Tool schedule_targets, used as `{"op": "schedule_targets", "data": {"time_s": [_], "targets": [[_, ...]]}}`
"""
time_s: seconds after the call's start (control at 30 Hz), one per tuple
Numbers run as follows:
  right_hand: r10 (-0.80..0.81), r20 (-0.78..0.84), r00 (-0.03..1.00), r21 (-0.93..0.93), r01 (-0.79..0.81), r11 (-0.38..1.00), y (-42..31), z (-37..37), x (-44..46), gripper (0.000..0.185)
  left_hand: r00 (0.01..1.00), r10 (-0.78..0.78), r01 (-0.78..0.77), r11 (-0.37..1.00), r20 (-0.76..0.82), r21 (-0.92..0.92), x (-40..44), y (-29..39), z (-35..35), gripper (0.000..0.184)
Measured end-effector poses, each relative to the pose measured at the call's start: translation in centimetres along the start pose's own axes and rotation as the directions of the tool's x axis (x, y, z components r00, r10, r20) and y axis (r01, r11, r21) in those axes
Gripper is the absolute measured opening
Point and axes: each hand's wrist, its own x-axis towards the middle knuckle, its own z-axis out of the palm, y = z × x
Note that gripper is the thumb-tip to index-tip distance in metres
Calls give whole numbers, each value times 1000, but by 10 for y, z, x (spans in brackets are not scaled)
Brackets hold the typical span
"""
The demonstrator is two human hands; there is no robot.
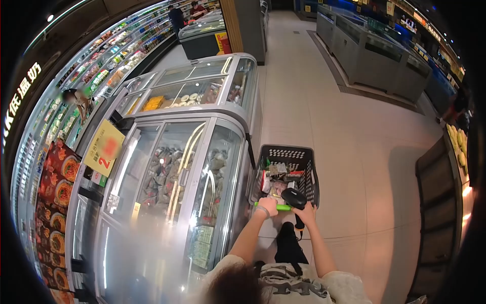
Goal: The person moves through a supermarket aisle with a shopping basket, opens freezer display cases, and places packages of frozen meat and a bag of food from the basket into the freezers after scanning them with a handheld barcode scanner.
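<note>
My left hand (267,206), with a band at the wrist, is wrapped round the green handle bar (280,207) of a dark shopping cart. My right hand (305,215) is closed at the bar's right end, round a black handheld device (294,198) with a rounded head; its lower grip sticks out below the hand. I cannot make out whether those fingers also grip the bar. Ahead of both hands is the cart's perforated black basket (288,151), holding several packaged goods (278,169), some white, some red. The device partly hides the near goods.
Glass-topped freezers (202,152) run close along the cart's left. A pale tiled floor (336,152) stretches ahead. Grey counters (374,50) stand at far right, and a produce stand (445,192) at near right. People stand by the shelves at left; another figure is at right.
</note>
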Motion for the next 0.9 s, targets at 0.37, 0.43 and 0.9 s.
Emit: {"op": "schedule_targets", "data": {"time_s": [0.37,0.43,0.9], "targets": [[27,170,985,-54,-19,998,-2,-9,195,37,993,-102,104,994,64,-34,168,-42,-69,26],[32,164,986,-63,-22,998,-5,-12,232,39,993,-87,90,995,74,-40,202,-52,-84,25],[148,172,974,-104,-131,986,-46,-4,512,49,999,-44,44,999,22,-21,449,-143,-181,29]]}}
